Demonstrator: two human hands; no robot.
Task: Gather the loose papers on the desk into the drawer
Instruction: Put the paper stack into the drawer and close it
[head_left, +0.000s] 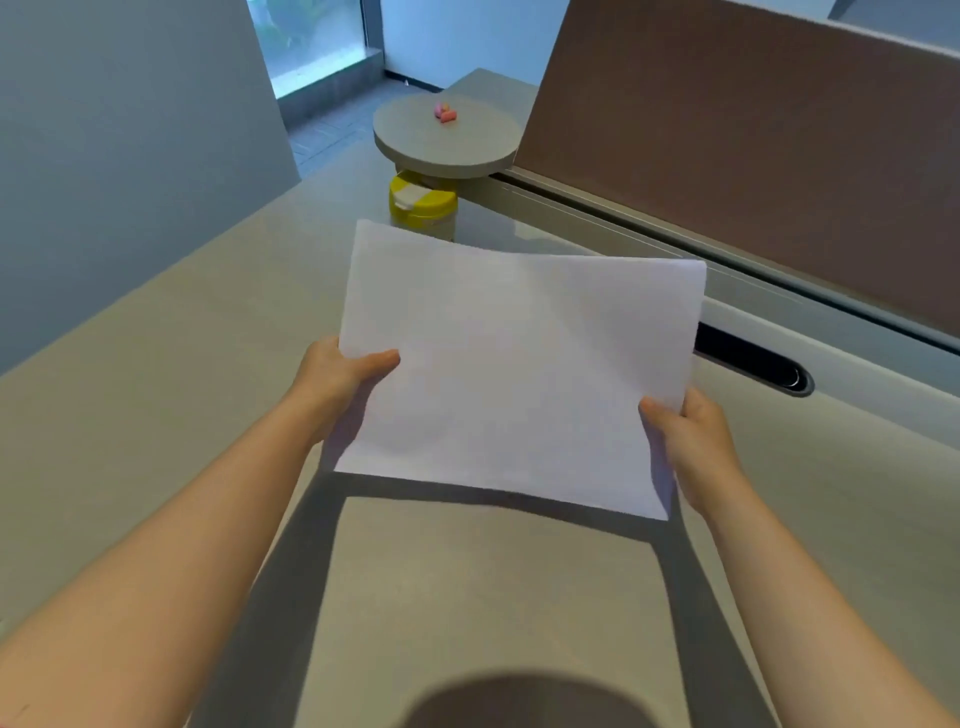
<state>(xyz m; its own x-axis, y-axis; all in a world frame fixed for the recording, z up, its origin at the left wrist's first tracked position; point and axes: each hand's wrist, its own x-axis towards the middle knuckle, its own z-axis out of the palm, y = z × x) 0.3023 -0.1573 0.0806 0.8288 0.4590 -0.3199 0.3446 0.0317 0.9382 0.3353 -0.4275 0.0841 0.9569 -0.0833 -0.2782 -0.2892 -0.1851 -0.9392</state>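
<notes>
White blank papers (519, 364) are held flat above the grey desk (156, 415), in the middle of the head view. My left hand (337, 384) grips their left edge, thumb on top. On the right edge, my right hand (691, 441) pinches the lower corner, thumb on top. I cannot tell how many sheets are in the stack. No drawer is in view. The papers cast a dark shadow on the desk below them.
A yellow-lidded canister (422, 208) stands beyond the papers, under a round raised shelf (447, 140) with small pink objects (445, 112). A brown partition (753, 140) runs along the right. A dark cable slot (753, 364) lies at the desk's right.
</notes>
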